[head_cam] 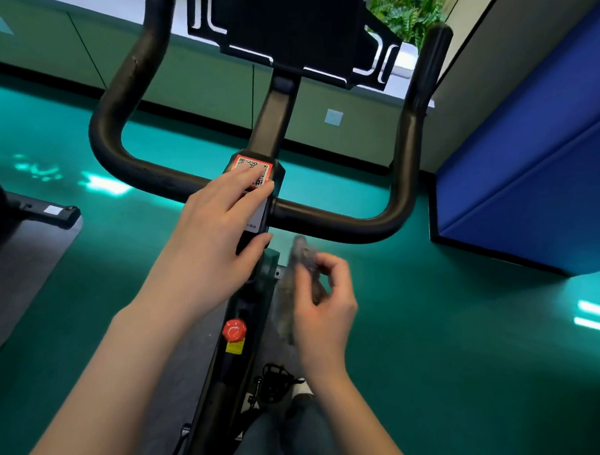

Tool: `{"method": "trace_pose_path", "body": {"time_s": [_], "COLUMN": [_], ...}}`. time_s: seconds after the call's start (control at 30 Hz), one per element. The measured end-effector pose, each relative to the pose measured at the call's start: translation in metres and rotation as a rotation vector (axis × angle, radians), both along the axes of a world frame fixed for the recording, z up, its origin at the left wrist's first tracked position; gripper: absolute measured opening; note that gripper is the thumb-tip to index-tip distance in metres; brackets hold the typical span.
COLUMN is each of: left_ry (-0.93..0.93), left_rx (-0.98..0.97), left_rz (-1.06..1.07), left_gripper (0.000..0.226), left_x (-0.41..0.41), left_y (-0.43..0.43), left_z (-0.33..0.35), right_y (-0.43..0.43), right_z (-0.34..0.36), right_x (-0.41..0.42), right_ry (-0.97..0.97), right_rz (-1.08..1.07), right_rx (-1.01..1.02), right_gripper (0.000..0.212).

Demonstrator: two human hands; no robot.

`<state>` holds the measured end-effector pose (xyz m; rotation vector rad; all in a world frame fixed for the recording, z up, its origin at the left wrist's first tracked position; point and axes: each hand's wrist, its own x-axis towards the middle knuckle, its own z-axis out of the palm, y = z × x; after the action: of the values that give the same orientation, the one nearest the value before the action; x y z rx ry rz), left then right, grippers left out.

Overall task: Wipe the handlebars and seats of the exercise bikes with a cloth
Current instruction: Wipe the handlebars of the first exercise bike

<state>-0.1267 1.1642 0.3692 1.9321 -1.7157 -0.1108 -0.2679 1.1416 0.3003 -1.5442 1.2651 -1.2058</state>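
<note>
Closest to me is my leg in blue jeans (288, 437), with my shoe (300, 390) beside the black caged pedal (275, 381). The bike's black frame (211, 404) rises from there, carrying 1 red knob (234, 329) with a yellow label (235, 347) just under it.

Just right of the frame, my right hand (321, 297) has its fingers curled, pinching the grey cloth (301, 262). The cloth is blurred and hangs in the air just below the handlebars (326, 222), not touching them.

My left hand (220, 225) rests on the black centre block (277, 172) where the bars meet the stem. Its fingers lie straight and close together across the red-bordered QR sticker (251, 163), and the thumb sits against the block's near lower edge.

The handlebars run out to both sides from that block and bend up and away into 2 long black horns. Between the horns a black device holder (295, 25) stands on the stem.

Under everything is a teal floor (475, 321). A grey mat (21, 275) lies to my left with part of another machine's black base (24, 211) on it. A blue pad (536, 175) leans on the right. Farthest off are pale green cabinets (192, 75) and, at the top right, a leafy plant (414, 2).
</note>
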Motion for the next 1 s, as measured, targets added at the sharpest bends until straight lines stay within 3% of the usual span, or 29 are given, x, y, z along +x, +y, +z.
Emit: {"method": "trace_pose_path", "body": {"time_s": [0.1,0.27,0.7,1.0], "left_ry": [-0.002,0.003,0.003,0.011], "left_rx": [-0.004,-0.010,0.012,0.009], "left_rz": [0.010,0.011,-0.006,-0.003], "left_gripper": [0.059,0.059,0.060,0.059], "left_x": [-0.001,-0.001,0.003,0.003], "left_y": [-0.001,-0.001,0.001,0.001], "left_z": [-0.003,-0.005,-0.006,-0.007], "right_y": [-0.016,-0.043,-0.029,-0.015], "right_z": [-0.003,-0.002,0.004,0.004], "right_x": [-0.027,-0.036,0.041,0.047], "right_ry": [-0.154,-0.341,-0.672,-0.609], "right_rz": [-0.179,-0.332,-0.197,-0.016], "right_rx": [0.144,0.240,0.437,0.482], "right_gripper": [0.024,0.008,0.020,0.018]}}
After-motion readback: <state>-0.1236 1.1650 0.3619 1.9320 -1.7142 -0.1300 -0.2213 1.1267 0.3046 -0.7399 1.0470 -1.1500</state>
